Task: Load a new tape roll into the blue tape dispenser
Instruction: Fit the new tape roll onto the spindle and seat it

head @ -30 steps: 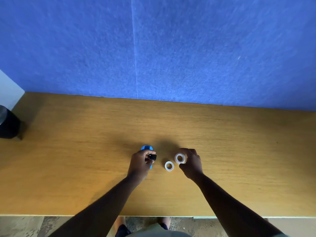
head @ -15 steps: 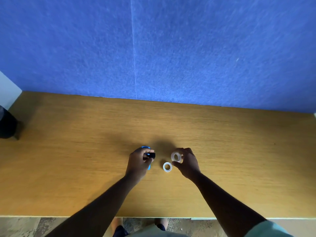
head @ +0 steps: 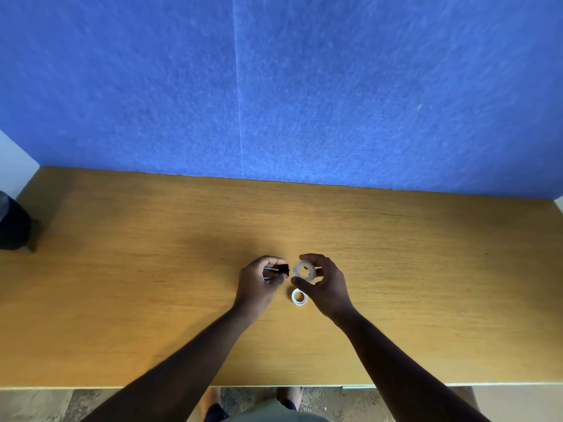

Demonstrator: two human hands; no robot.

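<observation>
My left hand (head: 257,284) is wrapped around the blue tape dispenser (head: 275,273); only thin blue edges and its black end poke out between the fingers. My right hand (head: 324,281) pinches a clear tape roll (head: 303,271) between thumb and fingers, tilted up off the table and almost touching the dispenser's black end. A second, smaller white ring (head: 299,297) lies flat on the wooden table (head: 426,269), just below the held roll and between my two wrists.
A blue felt partition (head: 304,86) stands along the table's far edge. A dark round object (head: 12,223) sits at the far left edge. The table's front edge (head: 91,388) runs near my body, with floor below.
My right hand lifted the clear roll off the table, tilted it up and brought it left toward the dispenser. My left hand raised the dispenser slightly. The second ring stayed put.
</observation>
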